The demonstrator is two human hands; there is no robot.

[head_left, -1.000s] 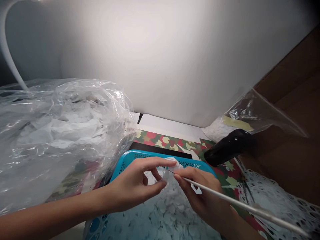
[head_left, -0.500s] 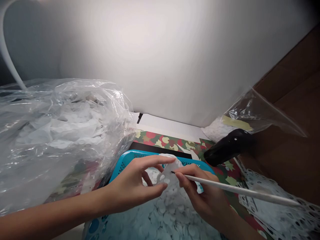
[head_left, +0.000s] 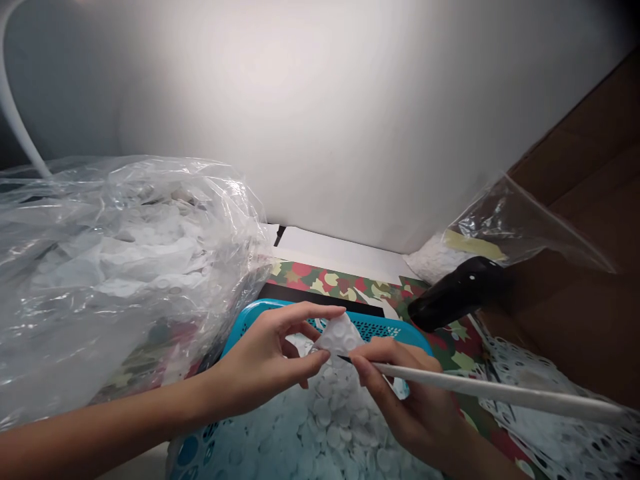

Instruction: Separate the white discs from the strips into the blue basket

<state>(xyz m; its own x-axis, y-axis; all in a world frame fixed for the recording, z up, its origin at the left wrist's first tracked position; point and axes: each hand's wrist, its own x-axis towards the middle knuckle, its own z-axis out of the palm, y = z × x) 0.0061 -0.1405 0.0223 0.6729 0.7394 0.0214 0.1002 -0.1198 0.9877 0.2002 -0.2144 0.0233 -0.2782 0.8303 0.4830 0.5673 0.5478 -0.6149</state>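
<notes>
My left hand (head_left: 285,340) holds a small white sheet with round marks (head_left: 340,335) between its thumb and fingers, above a blue basket (head_left: 395,328). In my right hand (head_left: 405,387) is a long, thin white-handled tool (head_left: 480,383), gripped like a pen. Its dark pointed tip reaches the lower edge of the sheet; whether it touches I cannot tell. Under both hands lie many small white discs (head_left: 340,433) in the basket.
A clear plastic bag (head_left: 150,253) of white pieces stands at left. To the right are a black object (head_left: 455,293), a cardboard box (head_left: 570,313) and perforated white sheets (head_left: 545,413). Patterned covering (head_left: 330,281) lies behind the basket, before a pale wall (head_left: 325,133).
The sheet in my left hand has turned and now shows a flatter, pointed shape with round marks. My right hand has shifted slightly lower, and the tool's tip with it.
</notes>
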